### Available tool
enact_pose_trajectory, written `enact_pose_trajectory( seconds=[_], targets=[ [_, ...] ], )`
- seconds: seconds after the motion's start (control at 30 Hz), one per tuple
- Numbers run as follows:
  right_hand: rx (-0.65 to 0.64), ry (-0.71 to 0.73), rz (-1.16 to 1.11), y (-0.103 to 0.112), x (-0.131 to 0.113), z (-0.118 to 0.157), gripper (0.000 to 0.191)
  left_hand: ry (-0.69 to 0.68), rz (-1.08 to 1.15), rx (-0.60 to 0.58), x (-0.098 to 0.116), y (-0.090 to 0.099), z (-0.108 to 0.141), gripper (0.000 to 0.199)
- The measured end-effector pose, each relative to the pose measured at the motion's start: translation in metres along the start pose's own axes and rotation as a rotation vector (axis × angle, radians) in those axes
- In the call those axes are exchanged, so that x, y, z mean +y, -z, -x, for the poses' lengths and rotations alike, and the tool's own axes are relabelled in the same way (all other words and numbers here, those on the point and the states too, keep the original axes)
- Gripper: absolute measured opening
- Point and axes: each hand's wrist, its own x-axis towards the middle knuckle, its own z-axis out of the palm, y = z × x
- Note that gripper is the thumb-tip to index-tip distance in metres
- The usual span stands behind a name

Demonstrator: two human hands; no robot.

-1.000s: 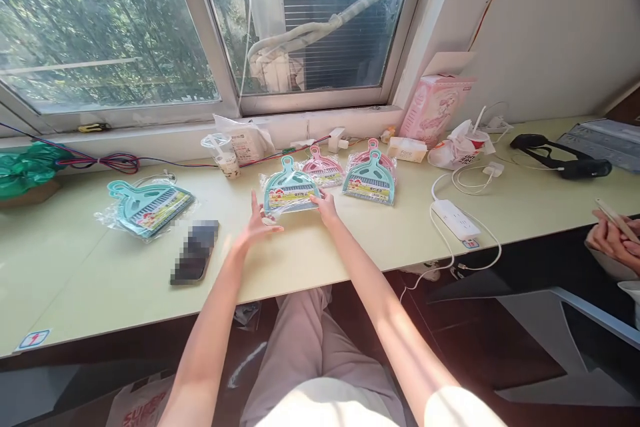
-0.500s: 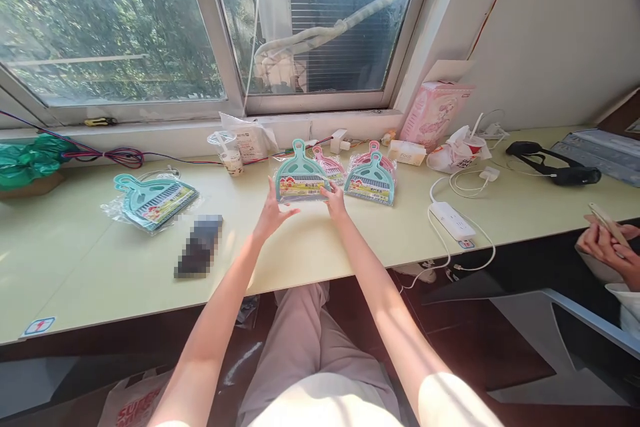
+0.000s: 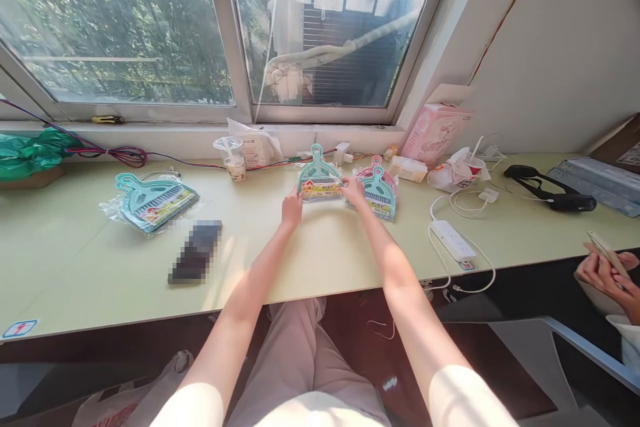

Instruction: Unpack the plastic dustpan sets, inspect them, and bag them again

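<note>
A teal mini dustpan (image 3: 320, 181) in clear plastic wrap, with a label and bristles across its front, stands near the back of the table, handle up. My left hand (image 3: 292, 209) is closed on its left lower edge, and my right hand (image 3: 354, 191) grips the right edge. Just right of it, partly behind my right hand, another wrapped teal dustpan (image 3: 376, 188) leans in front of a pink dustpan (image 3: 388, 171). Farther left, wrapped teal dustpans (image 3: 155, 205) lie in a small overlapping pile.
On the pale table (image 3: 310, 267) are a blurred dark phone-like object (image 3: 196, 252), a drink cup (image 3: 233, 160), a white power strip (image 3: 453, 240) with cables, a pink box (image 3: 436, 135) and a black headset (image 3: 550, 188). At right, another person's hands (image 3: 607, 277) hold a phone.
Both hands have moved the held teal dustpan away from me and slightly right, and it now covers the pink one behind. My left fingers have closed on its edge.
</note>
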Motion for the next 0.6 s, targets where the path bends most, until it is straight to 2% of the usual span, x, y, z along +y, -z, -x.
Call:
enact_pose_trajectory(
  seconds=[0.1, 0.23, 0.3, 0.47, 0.53, 0.6],
  targets=[
    [0.019, 0.051, 0.338, 0.001, 0.005, -0.012, 0.021, 0.032, -0.165, -0.027, -0.001, -0.016, -0.007, 0.043],
    [-0.015, 0.032, 0.559, -0.008, 0.013, -0.014, 0.026, 0.046, -0.178, -0.053, -0.003, -0.032, -0.012, 0.034],
    [-0.014, 0.026, 0.608, -0.015, 0.016, -0.011, 0.029, 0.072, -0.176, -0.076, -0.004, -0.036, -0.014, 0.032],
    [0.105, 0.027, 0.662, -0.027, 0.009, -0.002, 0.036, 0.120, -0.227, -0.084, -0.004, -0.042, -0.019, 0.036],
    [0.180, 0.092, 0.666, -0.029, -0.003, 0.005, 0.045, 0.129, -0.275, -0.098, -0.003, -0.045, -0.018, 0.040],
    [0.272, 0.230, 0.638, -0.030, -0.021, 0.023, 0.053, 0.122, -0.305, -0.104, -0.002, -0.049, -0.014, 0.046]
  ],
)
